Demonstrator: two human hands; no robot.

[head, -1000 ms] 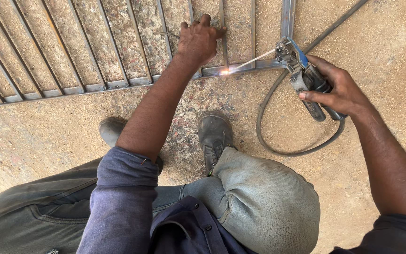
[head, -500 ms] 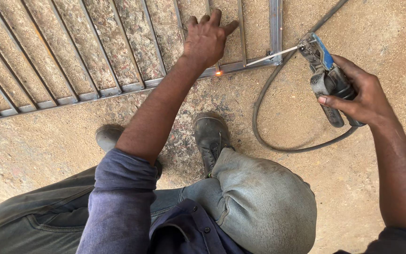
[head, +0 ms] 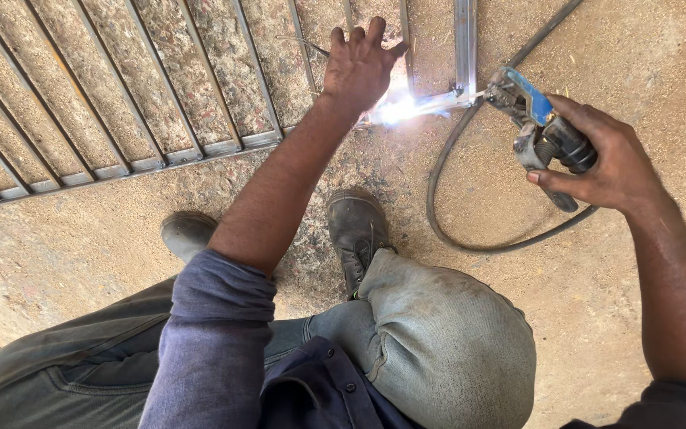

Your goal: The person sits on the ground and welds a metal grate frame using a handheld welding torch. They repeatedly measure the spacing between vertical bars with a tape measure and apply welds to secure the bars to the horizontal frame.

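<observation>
Electrode holder (head: 545, 131): a clamp tool with a blue jaw cover and a dark grip, held out to the right of the metal frame, its thin rod (head: 446, 102) reaching left to the joint.
Arc (head: 395, 111): a white glare where the rod tip meets the frame's lower rail, just below the left hand.
Right hand (head: 605, 159): wrapped tight around the holder's grip, thumb underneath.
Left hand (head: 361, 63): fingers spread, palm pressed flat on the grille, holding nothing.
Metal grille (head: 121, 103): slanted bars in 1 frame, lying flat on the ground, with an upright square tube (head: 464, 40) at the joint.
Handling: the holder looks rigid and fairly light, best taken by its insulated grip; the rod is thin and likely brittle and hot; the grille looks heavy and stiff, hot near the glare.
Cable (head: 470, 238): a dark, limp loop on the sandy ground (head: 613, 318).
Boots (head: 356, 226): 2, worn, planted below the rail.
</observation>
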